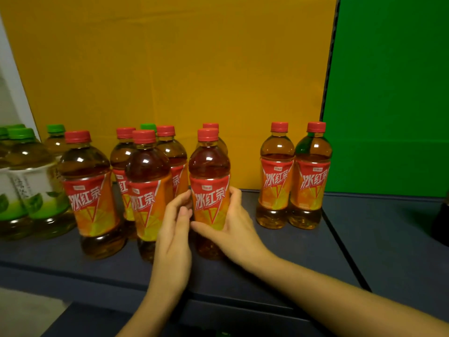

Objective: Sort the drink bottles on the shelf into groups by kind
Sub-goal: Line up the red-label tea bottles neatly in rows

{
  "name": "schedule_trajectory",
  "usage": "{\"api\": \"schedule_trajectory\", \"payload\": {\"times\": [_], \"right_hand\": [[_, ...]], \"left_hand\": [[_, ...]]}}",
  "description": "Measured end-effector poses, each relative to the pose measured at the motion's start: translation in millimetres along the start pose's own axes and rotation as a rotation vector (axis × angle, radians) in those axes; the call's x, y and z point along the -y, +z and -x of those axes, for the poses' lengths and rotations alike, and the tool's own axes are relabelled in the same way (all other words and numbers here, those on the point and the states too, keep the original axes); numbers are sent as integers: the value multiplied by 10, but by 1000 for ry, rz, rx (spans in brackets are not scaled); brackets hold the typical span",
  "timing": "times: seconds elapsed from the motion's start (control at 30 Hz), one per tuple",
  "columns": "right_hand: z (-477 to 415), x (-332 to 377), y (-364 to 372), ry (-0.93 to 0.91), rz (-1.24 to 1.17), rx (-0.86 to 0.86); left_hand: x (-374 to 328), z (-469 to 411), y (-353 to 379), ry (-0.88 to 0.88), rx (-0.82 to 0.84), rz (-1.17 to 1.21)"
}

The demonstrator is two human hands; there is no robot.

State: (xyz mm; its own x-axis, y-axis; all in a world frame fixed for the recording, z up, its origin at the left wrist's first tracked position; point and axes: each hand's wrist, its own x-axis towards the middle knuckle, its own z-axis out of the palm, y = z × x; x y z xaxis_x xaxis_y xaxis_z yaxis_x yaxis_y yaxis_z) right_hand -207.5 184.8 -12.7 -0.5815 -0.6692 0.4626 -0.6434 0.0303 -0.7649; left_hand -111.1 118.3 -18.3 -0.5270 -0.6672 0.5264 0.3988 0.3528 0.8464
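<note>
As tea bottle is being clasped by right hand | flat left hand being pressed alongside | upright lift being advised

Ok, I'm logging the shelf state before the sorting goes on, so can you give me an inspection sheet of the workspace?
Surface: dark shelf, bottles standing upright on it.
Job's things: red-capped bottles in a middle cluster and a pair at right; green-capped bottles at left; one green cap shows behind the middle cluster's red ones.
Clutter: dark object at the right edge, cannot tell what.
Hands: right hand grips the held bottle at its label; left hand rests against its left side.
Cables: nothing seen.
Surroundings: yellow board behind, green board at right.
</note>
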Motion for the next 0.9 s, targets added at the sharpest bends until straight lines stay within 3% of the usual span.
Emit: {"api": "schedule_trajectory", "payload": {"times": [0.13,0.3,0.6,0.9], "right_hand": [[61,-43,-204,-16,-29,-36],[280,-163,-643,19,-20,-105],[401,-446,-1295,134,-73,-287],[424,-614,-1341,162,18,-348]], "left_hand": [[35,-152,55,-118,79,-122],[193,-254,338,-57,148,-359],[441,-714,535,-221,2,-317],[475,-555,466,-102,72,-324]]}}
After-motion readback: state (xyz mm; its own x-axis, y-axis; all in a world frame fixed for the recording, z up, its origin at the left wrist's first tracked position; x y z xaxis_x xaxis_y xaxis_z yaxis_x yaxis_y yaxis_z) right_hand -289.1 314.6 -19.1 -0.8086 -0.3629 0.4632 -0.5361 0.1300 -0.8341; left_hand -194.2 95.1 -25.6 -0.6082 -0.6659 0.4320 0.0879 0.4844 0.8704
